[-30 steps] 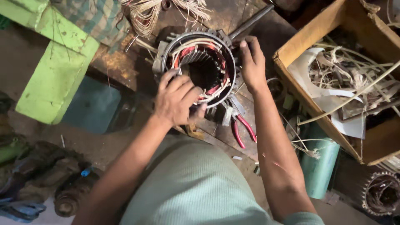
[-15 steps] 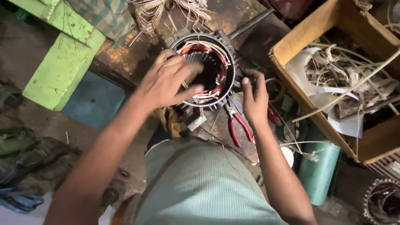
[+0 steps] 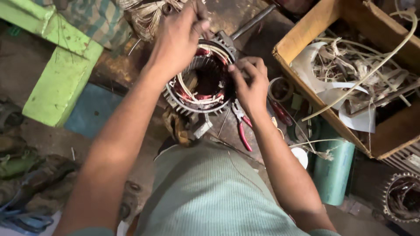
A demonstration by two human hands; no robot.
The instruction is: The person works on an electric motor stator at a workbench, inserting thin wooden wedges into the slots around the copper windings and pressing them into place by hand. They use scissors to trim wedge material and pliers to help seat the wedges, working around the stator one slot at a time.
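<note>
Now our left hand [image 3: 179,37] pinches wire at the far rim of the finned grey metal motor stator [image 3: 202,83] between our 2 hands, while our right hand [image 3: 249,83] grips its near-right edge.

Grey finned stator [image 3: 199,102] with red-and-white windings, red-handled pliers [image 3: 243,126], lime-green wooden block [image 3: 57,83].

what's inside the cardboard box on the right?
The cardboard box holds a tangle of pale cords and wire offcuts with curled white paper scraps on top. Whatever lies beneath that pile, and the box's floor, is covered and cannot be seen.
</note>
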